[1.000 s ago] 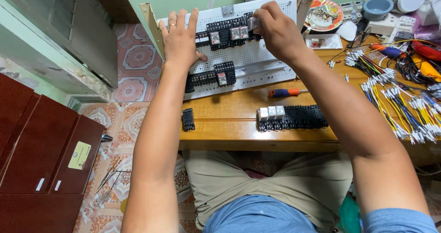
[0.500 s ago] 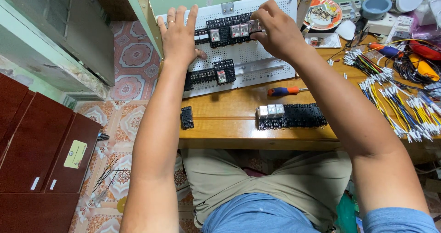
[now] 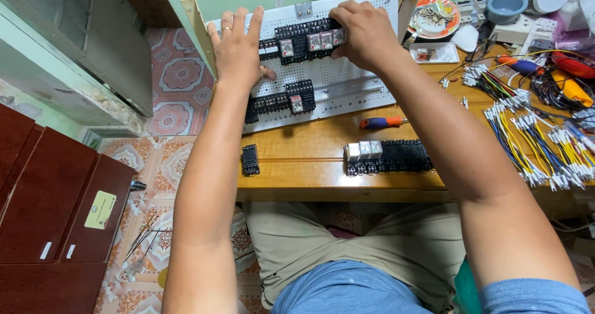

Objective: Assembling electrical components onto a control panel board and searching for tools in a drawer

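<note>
The upper row of relays [image 3: 304,41] runs left to right across the white perforated panel [image 3: 347,82], which leans tilted against the wall at the back of the surface [image 3: 310,159]; its long axis lies crosswise to my forearms; my right hand [image 3: 365,32] sits at the right end of that row, fingers [image 3: 344,10] curled over the top edge of the last clear-topped relay and thumb underneath, so they are closed round it, though how firmly I cannot tell; my left hand [image 3: 238,47] lies flat and spread on the panel's left part, fingers open, holding nothing, only pressing the board, with the thumb touching the left end of the same row; so the row stretches between my two hands, and the right is the one upon the relay; the lower row of relays [image 3: 282,103] sits just below my left palm, apart from both hands; nearer me on the surface lie a loose strip of relay bases [image 3: 387,156], a single black base [image 3: 250,159] and a screwdriver [image 3: 381,122]; bundles of cut wires [image 3: 539,140] lie well off to the right.
</note>
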